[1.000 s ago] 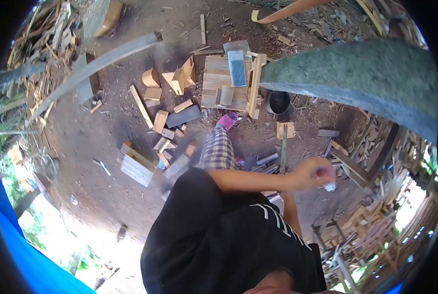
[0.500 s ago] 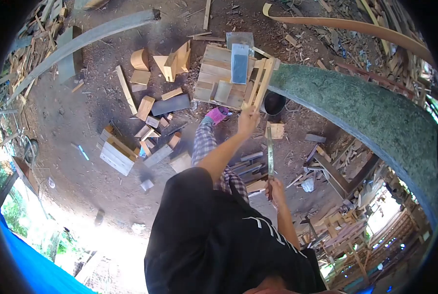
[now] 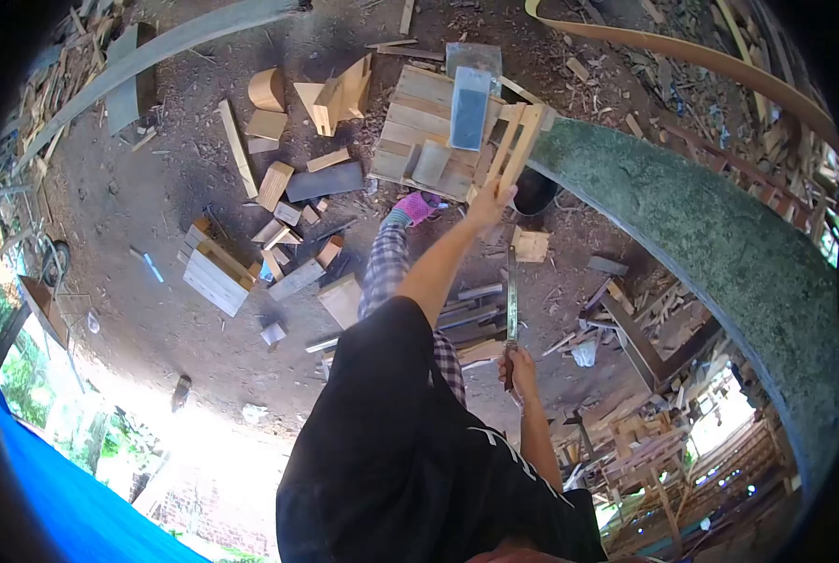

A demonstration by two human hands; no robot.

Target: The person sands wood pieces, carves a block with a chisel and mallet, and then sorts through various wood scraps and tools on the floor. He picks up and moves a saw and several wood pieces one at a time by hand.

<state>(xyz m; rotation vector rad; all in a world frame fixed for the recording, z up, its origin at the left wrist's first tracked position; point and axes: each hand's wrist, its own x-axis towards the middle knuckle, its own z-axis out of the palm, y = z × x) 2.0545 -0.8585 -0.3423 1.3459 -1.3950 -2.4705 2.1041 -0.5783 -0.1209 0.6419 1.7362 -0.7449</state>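
My left hand [image 3: 492,204] is closed around the near end of a pale wooden piece with parallel slats [image 3: 521,145]. Its far end rests by the end of a long green-grey curved slab [image 3: 682,211]. Down by my body, my right hand [image 3: 521,372] grips the brown handle of a long narrow blade [image 3: 512,298], which points away from me, apart from the slatted piece. Beside my left hand is a low plank-topped stand [image 3: 419,122], bearing a blue-grey block [image 3: 470,117]. A black bucket [image 3: 535,194] sits under the slab's end.
Wood blocks [image 3: 275,185] and offcuts lie on the dirt floor to the left, near a box-like wooden piece [image 3: 218,280]. My pink-covered foot [image 3: 417,207] is close to the stand. Scrap wood [image 3: 640,342] is heaped at right. A curved strip [image 3: 691,56] arches across the back.
The view has shifted slightly. My left hand and the slatted piece sit a little farther forward and right; my right hand with the blade has drawn slightly back toward my body.
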